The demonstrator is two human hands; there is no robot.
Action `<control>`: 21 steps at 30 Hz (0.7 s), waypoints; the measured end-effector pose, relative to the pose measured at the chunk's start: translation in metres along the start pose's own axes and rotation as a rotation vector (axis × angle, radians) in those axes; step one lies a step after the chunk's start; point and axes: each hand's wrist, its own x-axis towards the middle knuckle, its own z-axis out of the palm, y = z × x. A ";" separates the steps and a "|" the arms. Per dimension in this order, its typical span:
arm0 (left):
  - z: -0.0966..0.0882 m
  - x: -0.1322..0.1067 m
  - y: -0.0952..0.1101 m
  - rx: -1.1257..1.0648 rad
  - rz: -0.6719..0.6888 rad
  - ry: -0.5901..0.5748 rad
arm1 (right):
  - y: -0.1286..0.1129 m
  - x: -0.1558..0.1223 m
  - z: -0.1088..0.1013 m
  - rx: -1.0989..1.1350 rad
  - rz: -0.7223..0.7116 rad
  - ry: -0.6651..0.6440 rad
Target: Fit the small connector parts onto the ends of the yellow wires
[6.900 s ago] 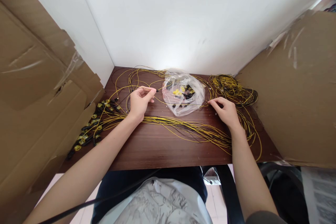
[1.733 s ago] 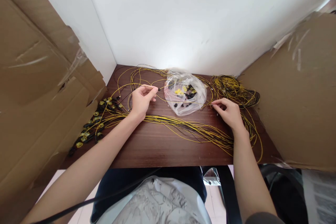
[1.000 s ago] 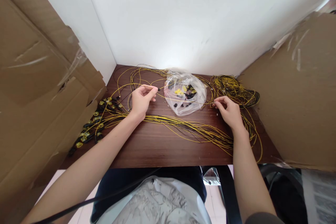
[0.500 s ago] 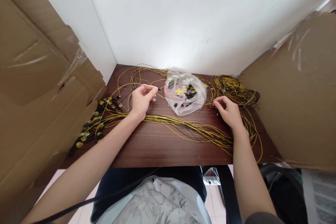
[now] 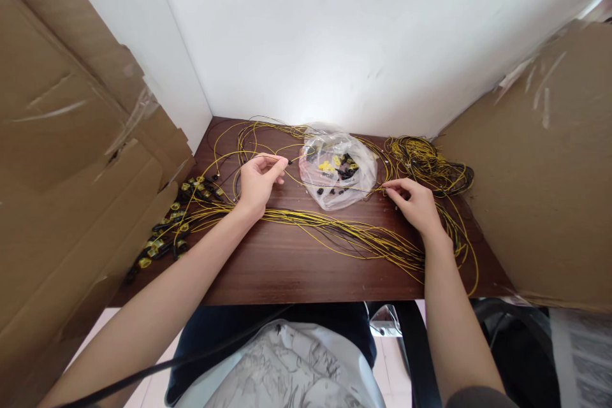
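Note:
My left hand (image 5: 261, 180) is closed in a pinch on a thin wire, and a small black piece (image 5: 290, 162) shows just beyond its fingertips. To the right of the plastic bag, my right hand (image 5: 412, 201) pinches at a thin wire (image 5: 356, 189) that runs in front of the bag. What exactly lies between the right fingertips is too small to make out. The clear plastic bag (image 5: 313, 188) lies open between both hands, with yellow and black small parts (image 5: 348, 172) in it. A long bundle of yellow and black wires (image 5: 325, 224) stretches across the brown table under my left wrist.
Black connectors with yellow rings (image 5: 165, 229) are heaped at the left, by a cardboard panel (image 5: 62, 140). A tangled coil of wires (image 5: 421, 159) lies at the back right, beside another cardboard panel (image 5: 540, 172). A white wall (image 5: 335, 32) closes off the table's back.
My right hand has shifted slightly left, towards the bag, still pinching. My left hand stays where it was.

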 end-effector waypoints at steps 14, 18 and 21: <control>0.001 -0.001 0.000 0.003 0.004 -0.004 | -0.005 0.000 0.000 0.081 0.096 0.015; 0.000 -0.001 0.000 0.019 0.007 -0.009 | -0.005 -0.001 0.000 0.115 0.085 0.022; 0.000 -0.001 0.000 0.019 0.004 -0.008 | -0.006 -0.001 0.000 0.133 0.086 0.030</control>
